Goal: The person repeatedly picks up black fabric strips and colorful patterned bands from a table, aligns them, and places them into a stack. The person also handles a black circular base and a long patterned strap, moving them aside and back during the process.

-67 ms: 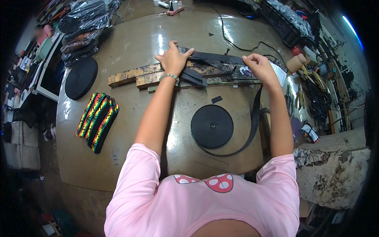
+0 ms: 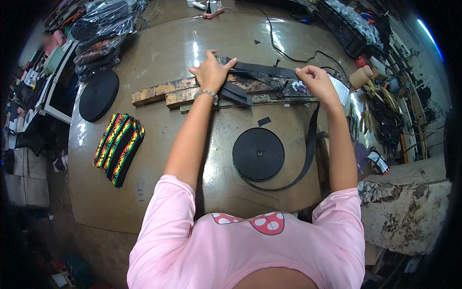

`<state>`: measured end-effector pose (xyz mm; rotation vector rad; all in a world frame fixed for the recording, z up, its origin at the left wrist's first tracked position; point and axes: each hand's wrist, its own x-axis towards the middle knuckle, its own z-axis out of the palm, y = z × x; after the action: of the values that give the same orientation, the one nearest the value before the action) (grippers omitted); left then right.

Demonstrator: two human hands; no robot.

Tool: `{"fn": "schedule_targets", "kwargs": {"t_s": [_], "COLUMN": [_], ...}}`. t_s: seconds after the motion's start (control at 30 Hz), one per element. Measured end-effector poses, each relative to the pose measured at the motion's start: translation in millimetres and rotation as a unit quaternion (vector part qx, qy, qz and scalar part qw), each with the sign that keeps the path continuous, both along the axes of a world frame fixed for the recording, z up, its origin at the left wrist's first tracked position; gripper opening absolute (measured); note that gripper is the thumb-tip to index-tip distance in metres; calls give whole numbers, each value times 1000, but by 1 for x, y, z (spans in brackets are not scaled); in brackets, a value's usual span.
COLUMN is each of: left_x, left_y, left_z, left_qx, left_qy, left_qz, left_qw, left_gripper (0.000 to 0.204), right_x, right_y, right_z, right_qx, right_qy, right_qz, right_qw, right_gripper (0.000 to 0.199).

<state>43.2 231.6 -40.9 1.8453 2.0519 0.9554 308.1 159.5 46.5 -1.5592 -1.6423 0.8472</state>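
A black webbing strap (image 2: 262, 69) is stretched across the wooden boards (image 2: 159, 91) on the worn round table (image 2: 159, 53). My left hand (image 2: 211, 72) presses down on the strap's left end, fingers spread over it. My right hand (image 2: 313, 79) pinches the strap farther right. From there the strap runs down past my right forearm and loops back to a flat black webbing roll (image 2: 258, 154) lying in front of me. Several cut black strap pieces (image 2: 236, 92) lie stacked by my left wrist.
A second black roll (image 2: 98, 95) lies at the left, with striped red, yellow and green bands (image 2: 119, 147) below it. Bagged dark goods (image 2: 98, 33) sit far left. A black cable (image 2: 284, 48) crosses the far side. A tape roll (image 2: 361, 76) and tools crowd the right edge.
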Motion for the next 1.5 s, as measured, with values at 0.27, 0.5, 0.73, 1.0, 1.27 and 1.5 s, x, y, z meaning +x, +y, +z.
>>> {"fn": "schedule_targets", "kwargs": {"t_s": [0.27, 0.5, 0.73, 1.0, 1.27, 1.5], "left_x": [-3, 0, 1, 1, -2, -2], "left_y": [4, 6, 6, 5, 3, 3], "left_z": [-2, -4, -9, -8, -4, -7], "left_qx": [-28, 8, 15, 22, -15, 2], "left_qy": [10, 21, 32, 31, 24, 43], "left_qz": [3, 23, 31, 29, 8, -4], "left_qw": [1000, 999, 999, 999, 1000, 999], "left_gripper": [78, 74, 74, 72, 77, 74], "right_x": [1, 29, 49, 49, 43, 51], "right_y": [3, 14, 24, 22, 16, 18], "right_z": [-4, -24, -66, -80, -76, -82], "right_qx": [13, -104, -184, -196, -217, -235], "right_qy": [-1, 48, 158, 139, 143, 63], "right_qz": [-3, -19, 9, 12, 12, 13], "right_qw": [1000, 993, 970, 971, 966, 970], "right_gripper": [28, 31, 27, 27, 27, 32]}}
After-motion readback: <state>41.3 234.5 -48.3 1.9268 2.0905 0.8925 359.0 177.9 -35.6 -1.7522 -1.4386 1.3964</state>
